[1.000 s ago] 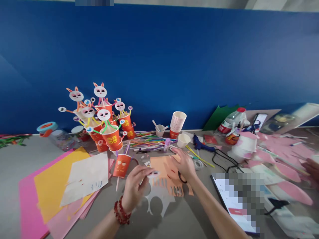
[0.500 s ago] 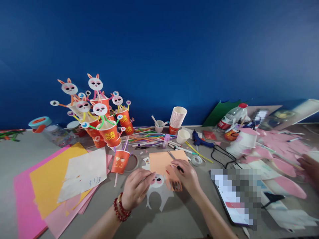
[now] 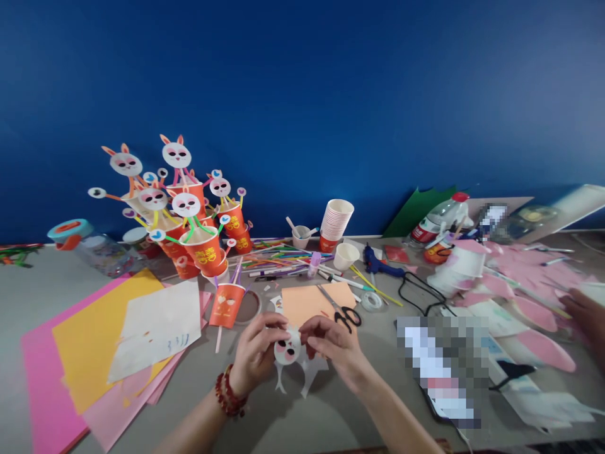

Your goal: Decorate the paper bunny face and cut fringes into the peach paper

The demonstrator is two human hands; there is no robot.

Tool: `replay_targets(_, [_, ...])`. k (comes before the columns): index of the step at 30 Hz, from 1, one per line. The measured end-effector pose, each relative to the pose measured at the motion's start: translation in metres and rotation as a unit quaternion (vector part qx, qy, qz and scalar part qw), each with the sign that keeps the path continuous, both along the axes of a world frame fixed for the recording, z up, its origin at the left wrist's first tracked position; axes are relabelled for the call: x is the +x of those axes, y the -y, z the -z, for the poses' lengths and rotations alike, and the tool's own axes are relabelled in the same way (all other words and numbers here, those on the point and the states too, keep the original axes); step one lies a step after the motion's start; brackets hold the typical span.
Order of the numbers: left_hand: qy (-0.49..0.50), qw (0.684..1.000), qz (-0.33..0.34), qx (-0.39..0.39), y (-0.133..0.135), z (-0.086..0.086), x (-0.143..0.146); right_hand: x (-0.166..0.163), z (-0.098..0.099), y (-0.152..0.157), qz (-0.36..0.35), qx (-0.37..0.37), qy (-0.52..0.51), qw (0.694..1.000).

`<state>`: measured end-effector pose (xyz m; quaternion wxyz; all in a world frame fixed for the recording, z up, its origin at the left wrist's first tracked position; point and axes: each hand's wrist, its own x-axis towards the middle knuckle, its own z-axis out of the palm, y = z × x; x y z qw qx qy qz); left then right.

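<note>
My left hand [image 3: 255, 353], with a red bead bracelet on the wrist, and my right hand [image 3: 333, 345] both pinch a small round white paper rabbit face [image 3: 287, 349] with pink cheeks, held just above the table. Under it lies a white paper scrap [image 3: 309, 375] with cut-out shapes. Black-handled scissors [image 3: 341, 309] lie on an orange paper sheet [image 3: 302, 299] just beyond my right hand. A red paper cup on a stick [image 3: 227, 306] stands to the left of my hands.
Finished rabbit cups [image 3: 189, 214] cluster at the back left. Pink, yellow and white sheets [image 3: 108, 334] lie at left. Stacked white cups [image 3: 336, 222], straws, a blue glue gun [image 3: 378, 265], tape roll [image 3: 372, 301] and a blurred tablet [image 3: 444, 366] lie nearby. Another person's hand [image 3: 586, 312] is at right.
My right hand left the scissors on the orange sheet and came back to join my left hand on the rabbit face, which is now lifted between both.
</note>
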<state>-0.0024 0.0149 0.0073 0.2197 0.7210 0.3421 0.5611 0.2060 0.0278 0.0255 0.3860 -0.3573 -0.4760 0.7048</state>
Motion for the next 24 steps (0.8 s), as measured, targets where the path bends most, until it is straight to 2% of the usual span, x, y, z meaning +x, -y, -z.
replay_targets(6, [-0.023,0.999,-0.012,0.043,0.000,0.001,-0.002,-0.011,0.004,0.005,-0.001,-0.059,-0.021,0.998])
replay_targets(9, [-0.018,0.999,-0.004,0.039,0.001,0.004,-0.001,-0.013,0.006,0.007,0.010,-0.072,-0.020,0.997])
replay_targets(13, [0.048,0.997,-0.022,-0.064,0.001,0.007,0.003,-0.015,0.006,0.008,0.032,-0.119,-0.059,0.991])
replay_targets(16, [0.125,0.977,-0.037,-0.166,0.000,0.004,0.009,-0.017,0.008,0.010,0.054,-0.144,-0.116,0.981])
replay_targets(18, [0.171,0.960,-0.009,-0.223,0.000,0.000,0.014,-0.020,0.010,0.010,0.076,-0.156,-0.159,0.972])
replay_targets(21, [0.196,0.948,0.062,-0.241,0.002,-0.003,0.021,-0.026,0.015,0.013,0.113,-0.182,-0.209,0.954])
replay_targets(24, [0.198,0.951,0.075,-0.225,0.005,-0.001,0.028,-0.034,0.018,0.017,0.149,-0.210,-0.246,0.935])
